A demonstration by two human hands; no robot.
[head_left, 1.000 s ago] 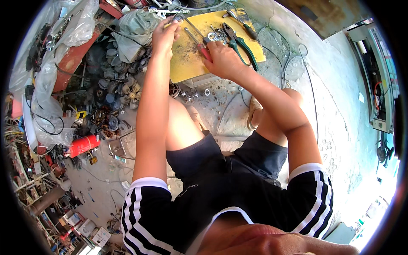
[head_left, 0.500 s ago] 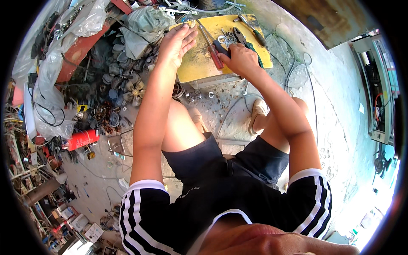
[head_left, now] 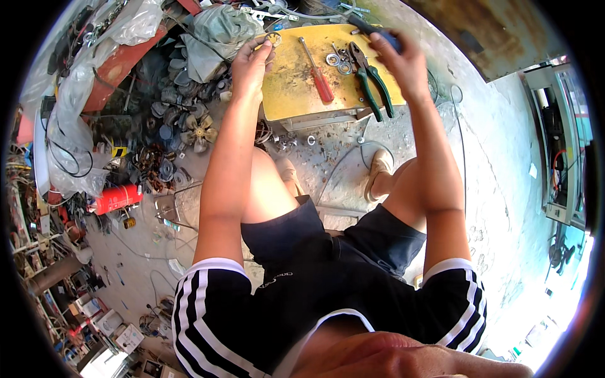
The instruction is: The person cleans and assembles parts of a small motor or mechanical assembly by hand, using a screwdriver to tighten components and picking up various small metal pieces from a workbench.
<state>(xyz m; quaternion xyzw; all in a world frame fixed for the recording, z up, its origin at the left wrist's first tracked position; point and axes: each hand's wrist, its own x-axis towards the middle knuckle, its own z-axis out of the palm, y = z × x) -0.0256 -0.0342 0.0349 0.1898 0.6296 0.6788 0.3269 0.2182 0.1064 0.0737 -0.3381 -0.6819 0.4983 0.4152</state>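
Both hands — left hand [head_left: 251,62], right hand [head_left: 398,55] — over yellow board [head_left: 295,88]

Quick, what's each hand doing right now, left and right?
Left hand: closed on a small brass-coloured part at the yellow board's corner.
Right hand: closed around a dark blue-handled tool.

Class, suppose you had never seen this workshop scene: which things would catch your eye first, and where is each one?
First comes the yellow board at top centre, with a red-handled screwdriver and green-handled pliers lying on it. The left hand pinches a small metal part at the board's left edge, while the right hand grips a dark tool at its right edge. At far left, a red cylinder stands out among heaped scrap and small fans.
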